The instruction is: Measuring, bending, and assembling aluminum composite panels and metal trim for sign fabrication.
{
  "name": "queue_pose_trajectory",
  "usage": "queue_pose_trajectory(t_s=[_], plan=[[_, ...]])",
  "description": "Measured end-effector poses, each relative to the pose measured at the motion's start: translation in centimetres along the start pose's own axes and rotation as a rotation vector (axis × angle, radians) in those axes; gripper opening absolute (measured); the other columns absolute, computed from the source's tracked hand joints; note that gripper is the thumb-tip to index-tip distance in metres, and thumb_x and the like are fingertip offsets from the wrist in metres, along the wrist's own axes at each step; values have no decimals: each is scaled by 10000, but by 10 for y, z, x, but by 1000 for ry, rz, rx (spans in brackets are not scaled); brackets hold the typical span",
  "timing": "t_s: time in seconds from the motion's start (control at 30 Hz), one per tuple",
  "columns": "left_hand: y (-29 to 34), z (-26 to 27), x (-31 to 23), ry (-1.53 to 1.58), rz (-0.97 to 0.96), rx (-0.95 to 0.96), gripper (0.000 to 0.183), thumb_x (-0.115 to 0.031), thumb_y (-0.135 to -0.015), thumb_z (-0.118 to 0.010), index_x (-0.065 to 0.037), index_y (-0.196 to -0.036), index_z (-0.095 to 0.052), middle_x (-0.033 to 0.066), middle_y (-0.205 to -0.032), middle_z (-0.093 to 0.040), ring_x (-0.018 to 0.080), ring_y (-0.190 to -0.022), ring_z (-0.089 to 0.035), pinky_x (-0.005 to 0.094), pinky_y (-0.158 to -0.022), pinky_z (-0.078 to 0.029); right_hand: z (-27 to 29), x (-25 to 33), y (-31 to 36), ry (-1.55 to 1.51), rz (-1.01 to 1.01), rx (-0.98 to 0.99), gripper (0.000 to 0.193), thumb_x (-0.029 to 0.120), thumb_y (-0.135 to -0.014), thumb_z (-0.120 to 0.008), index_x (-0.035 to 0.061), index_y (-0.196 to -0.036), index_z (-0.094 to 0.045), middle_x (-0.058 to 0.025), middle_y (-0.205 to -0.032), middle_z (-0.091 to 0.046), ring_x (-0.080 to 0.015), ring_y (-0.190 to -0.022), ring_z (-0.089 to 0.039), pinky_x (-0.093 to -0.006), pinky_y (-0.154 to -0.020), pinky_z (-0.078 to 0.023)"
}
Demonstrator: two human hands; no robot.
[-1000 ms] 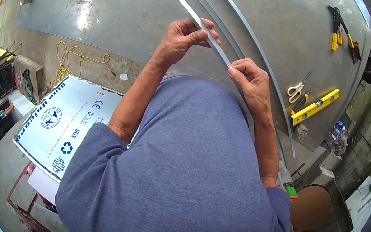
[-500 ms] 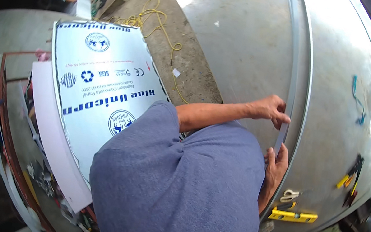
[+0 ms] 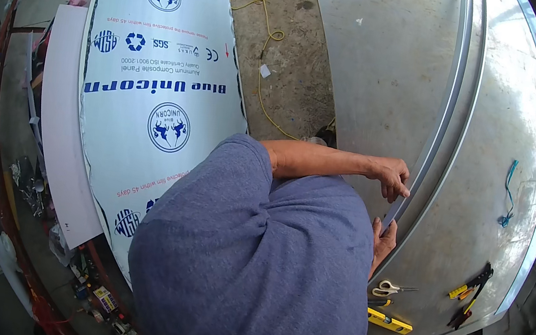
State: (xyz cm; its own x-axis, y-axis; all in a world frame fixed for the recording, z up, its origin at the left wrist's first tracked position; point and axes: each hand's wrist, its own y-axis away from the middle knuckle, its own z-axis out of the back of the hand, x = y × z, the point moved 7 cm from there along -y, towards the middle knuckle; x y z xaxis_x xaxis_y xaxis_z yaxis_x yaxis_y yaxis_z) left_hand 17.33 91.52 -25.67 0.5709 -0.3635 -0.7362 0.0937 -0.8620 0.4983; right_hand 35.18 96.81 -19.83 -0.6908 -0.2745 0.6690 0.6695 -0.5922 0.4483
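Observation:
A long, narrow grey metal strip lies along the large metal-topped table. My left hand, its fingers bent, is at the strip's left edge with the fingertips pinched on it. Closer to me, my right hand closes round the near end of the same strip, thumb on one side and fingers on the other. My right forearm is mostly hidden behind my body in a blue-grey shirt. Beside the strip, to its right, a second long metal edging runs along the table.
Scissors, a yellow spirit level, pliers-like tools and a teal cord lie on the table. Left of me stands a film-covered composite panel. A yellow cable winds over the floor between.
My view has shifted, showing more of the panel on the left. Both hands remain at the strip, now nearer each other in view, and the left fingers have altered their bend slightly.

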Motion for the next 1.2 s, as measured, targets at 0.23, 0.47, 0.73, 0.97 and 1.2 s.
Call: queue_pose_trajectory(t_s=[0.23, 0.47, 0.73, 0.97, 1.2], plan=[[19, 11, 27, -164, 107, -9, 347, -266, -960, -648, 76, -1018, -631, 177, -884, -737, 255, -703, -737, 345, -621, -611, -21, -50, -2, -61, 121, 17, 206, 199, -975, -635, 9, -979, -555, -21, -644, -511, -103, -606, -410, -304, -539, -378], [49, 62, 56, -281, 165, -327, 221, -186, -942, -624, 24, -996, -667, 124, -829, -738, 194, -655, -726, 309, -557, -589, -37, -70, -7, 86, 190, -80, 291, 246, -957, -650, 17, -926, -473, -83, -645, -517, -162, -611, -437, -352, -562, -420], [46, 69, 59, -120, 182, -236, 224, -196, -976, -616, 19, -1033, -645, 120, -889, -732, 202, -689, -728, 313, -566, -580, -34, -71, -13, 240, 65, -85, 400, 354, -844, -737, 43, -964, -516, -227, -717, -630, -459, -703, -638, -505, -627, -482], [42, 71, 54, -93, 229, -156, 215, -192, -967, -639, 15, -1026, -645, 120, -886, -728, 214, -716, -734, 327, -577, -597, -31, -65, -3, 228, -20, -214, 369, 333, -829, -736, 52, -993, -562, -234, -801, -685, -450, -803, -673, -516, -716, -507], [41, 69, 51, -93, 266, -113, 258, -212, -967, -655, 22, -1074, -639, 135, -941, -719, 214, -761, -734, 317, -627, -606, -28, -62, 7, 137, -110, -304, 354, 300, -797, -764, 57, -970, -575, -203, -810, -686, -426, -817, -674, -491, -721, -507]])
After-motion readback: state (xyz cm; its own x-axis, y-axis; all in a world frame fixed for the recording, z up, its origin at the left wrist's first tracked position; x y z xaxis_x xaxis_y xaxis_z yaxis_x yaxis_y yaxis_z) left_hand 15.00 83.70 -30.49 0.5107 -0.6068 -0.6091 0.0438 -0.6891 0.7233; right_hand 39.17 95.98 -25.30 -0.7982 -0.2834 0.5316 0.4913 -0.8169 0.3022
